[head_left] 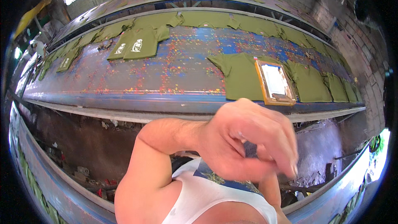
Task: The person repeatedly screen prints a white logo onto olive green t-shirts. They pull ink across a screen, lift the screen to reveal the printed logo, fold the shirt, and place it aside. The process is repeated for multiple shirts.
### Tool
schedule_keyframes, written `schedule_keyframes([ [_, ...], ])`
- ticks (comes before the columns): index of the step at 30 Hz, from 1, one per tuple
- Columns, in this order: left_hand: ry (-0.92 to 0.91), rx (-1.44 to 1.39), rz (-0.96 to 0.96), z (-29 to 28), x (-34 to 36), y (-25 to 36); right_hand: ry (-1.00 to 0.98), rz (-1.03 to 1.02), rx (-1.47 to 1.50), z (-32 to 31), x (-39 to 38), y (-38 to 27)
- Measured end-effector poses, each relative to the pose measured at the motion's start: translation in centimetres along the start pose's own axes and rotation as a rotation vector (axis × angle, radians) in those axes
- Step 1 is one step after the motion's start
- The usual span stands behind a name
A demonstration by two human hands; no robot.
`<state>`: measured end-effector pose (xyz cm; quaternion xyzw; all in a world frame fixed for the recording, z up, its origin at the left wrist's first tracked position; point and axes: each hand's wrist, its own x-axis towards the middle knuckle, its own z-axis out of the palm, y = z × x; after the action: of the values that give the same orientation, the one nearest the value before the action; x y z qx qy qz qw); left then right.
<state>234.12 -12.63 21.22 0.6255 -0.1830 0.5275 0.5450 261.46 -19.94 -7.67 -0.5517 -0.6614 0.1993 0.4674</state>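
Evidently nearest to the raised left hand [251,139] is the screen frame [262,82], lying flat on a green T-shirt [243,76] near the close edge of the long table [137,74], on the person's right. The frame's long axis runs from the far side toward the person, its far end tilted a little leftward and its near end a little rightward. It is a slim rectangle of orange-brown wood around a whitish inner panel; a dark, narrow piece [283,98] lies crosswise at its near end. The shirt under it is soft, matte cloth, its hem toward the near edge and one sleeve spread leftward.

The left forearm crosses from the left, and that hand's fingers curl into a loose, blurred ring around a dark gap; whether they grip anything, I cannot tell. Only the right forearm [271,191] shows, so the right hand's fingers cannot be judged.

Smooth grey and blue patches, crusted with red and yellow specks, colour the tabletop. Two folded-looking shirts with white prints [134,45] lie farther left, sloping slightly.
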Motion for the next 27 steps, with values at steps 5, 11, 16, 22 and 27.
schedule_keyframes([
  [5, -0.062, -0.306, 0.156, 5.3, 4.0, -4.9, 0.184, 0.396, 0.449, -5.4, -2.3, 1.8],
  [11, -0.016, -0.441, 0.128, 6.5, 5.1, -9.0, 0.272, 0.119, 0.111, -5.4, -1.5, 2.5],
  [16, 0.078, -0.481, 0.147, 4.1, 5.2, -12.2, 0.197, -0.069, -0.071, -7.4, 1.8, 2.0],
  [22, 0.184, -0.485, 0.151, -0.2, 6.1, -15.4, 0.124, -0.098, -0.154, -8.8, 7.5, 3.4],
  [27, 0.294, -0.499, 0.134, -2.4, 6.4, -18.9, 0.058, -0.143, -0.132, -8.5, 10.9, 5.4],
])
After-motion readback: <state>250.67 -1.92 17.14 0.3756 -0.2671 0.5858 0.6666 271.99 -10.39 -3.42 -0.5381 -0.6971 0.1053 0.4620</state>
